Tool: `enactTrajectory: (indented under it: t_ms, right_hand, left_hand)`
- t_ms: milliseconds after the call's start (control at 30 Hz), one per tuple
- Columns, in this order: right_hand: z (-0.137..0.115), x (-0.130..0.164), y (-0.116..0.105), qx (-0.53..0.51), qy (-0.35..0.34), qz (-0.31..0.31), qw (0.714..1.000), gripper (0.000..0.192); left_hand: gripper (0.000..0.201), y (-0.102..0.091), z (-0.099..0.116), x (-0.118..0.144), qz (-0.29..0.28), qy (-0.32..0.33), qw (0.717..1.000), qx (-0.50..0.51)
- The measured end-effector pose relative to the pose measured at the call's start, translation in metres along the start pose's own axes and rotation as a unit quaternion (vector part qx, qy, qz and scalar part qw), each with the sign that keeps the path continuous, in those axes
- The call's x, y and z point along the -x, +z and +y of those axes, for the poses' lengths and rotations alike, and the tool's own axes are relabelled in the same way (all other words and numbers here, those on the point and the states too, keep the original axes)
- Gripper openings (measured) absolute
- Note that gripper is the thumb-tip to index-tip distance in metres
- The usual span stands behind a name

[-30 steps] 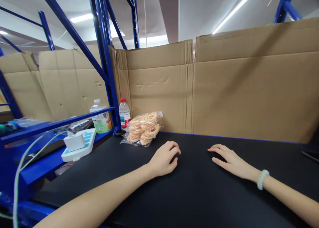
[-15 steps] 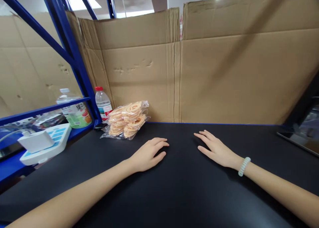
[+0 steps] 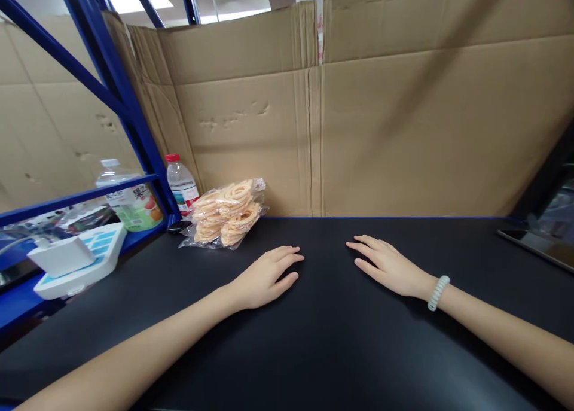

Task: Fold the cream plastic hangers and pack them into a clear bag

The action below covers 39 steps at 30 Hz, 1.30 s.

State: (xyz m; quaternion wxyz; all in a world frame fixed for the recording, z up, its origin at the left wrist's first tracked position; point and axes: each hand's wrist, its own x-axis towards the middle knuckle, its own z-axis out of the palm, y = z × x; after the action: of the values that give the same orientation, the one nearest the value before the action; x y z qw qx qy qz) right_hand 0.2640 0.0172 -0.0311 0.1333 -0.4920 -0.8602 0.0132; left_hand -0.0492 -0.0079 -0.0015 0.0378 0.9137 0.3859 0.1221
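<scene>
My left hand (image 3: 268, 277) rests palm down on the black tabletop (image 3: 323, 345), fingers stretched and thumb apart, holding nothing. Just beyond it lies a clear plastic bag (image 3: 226, 212) filled with peach-coloured rings or coils; their exact kind I cannot make out. Across a gap on the right, my right hand (image 3: 389, 266) is also flat with its fingers spread and nothing in it. A pale green coiled band (image 3: 438, 292) circles the right wrist.
Behind the table stand tall cardboard sheets (image 3: 426, 118). At left, a blue metal frame (image 3: 134, 115) rises near a red-capped bottle (image 3: 182, 183), a larger juice bottle (image 3: 134, 201) and a white power strip (image 3: 85, 267) with a plugged-in adapter. A flat dark device (image 3: 538, 249) lies far right.
The camera view has shifted slightly, so the background sits a little higher and further left. Both hands stay nearly in place, open and holding nothing.
</scene>
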Motion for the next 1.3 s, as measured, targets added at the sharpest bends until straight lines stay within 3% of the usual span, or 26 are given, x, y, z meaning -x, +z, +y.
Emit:
enactTrajectory:
  t_ms: [333,433,533,633,733,800,867,933,1100,1300]
  right_hand:
    - [0.002,0.0,0.003,-0.006,0.003,-0.001,1.0,0.055]
    - [0.004,0.001,0.005,-0.02,0.004,0.006,1.0,0.055]
    - [0.006,0.001,0.008,-0.031,0.0,0.014,0.999,0.054]
    - [0.001,-0.008,0.007,-0.075,-0.011,0.051,0.996,0.05]
    - [-0.024,-0.034,-0.001,-0.182,-0.022,0.096,0.978,0.039]
    - [-0.051,-0.061,-0.012,-0.299,0.01,0.098,0.949,0.027]
    - [-0.082,-0.093,-0.025,-0.452,0.078,0.058,0.887,0.016]
    - [-0.113,-0.127,-0.036,-0.493,0.098,0.043,0.863,0.013]
    - [-0.167,-0.196,-0.046,-0.536,0.141,-0.003,0.832,0.018]
    - [-0.197,-0.241,-0.036,-0.534,0.191,-0.036,0.823,0.03]
  left_hand:
    - [0.037,-0.001,0.001,0.003,0.01,0.014,1.0,0.003]
    - [0.034,-0.009,-0.003,0.002,0.026,0.026,0.999,0.021]
    - [0.027,-0.032,-0.011,0.001,0.107,0.001,0.994,0.034]
    - [0.021,-0.066,-0.029,0.003,0.256,-0.066,0.964,0.038]
    - [0.02,-0.095,-0.057,0.014,0.412,-0.207,0.886,0.042]
    - [0.022,-0.105,-0.079,0.025,0.458,-0.26,0.849,0.034]
    - [0.023,-0.105,-0.1,0.037,0.488,-0.319,0.812,0.032]
    - [0.024,-0.099,-0.118,0.045,0.494,-0.37,0.786,0.041]
    - [0.035,-0.082,-0.14,0.051,0.454,-0.436,0.77,0.099]
    - [0.035,-0.076,-0.148,0.049,0.425,-0.433,0.788,0.106]
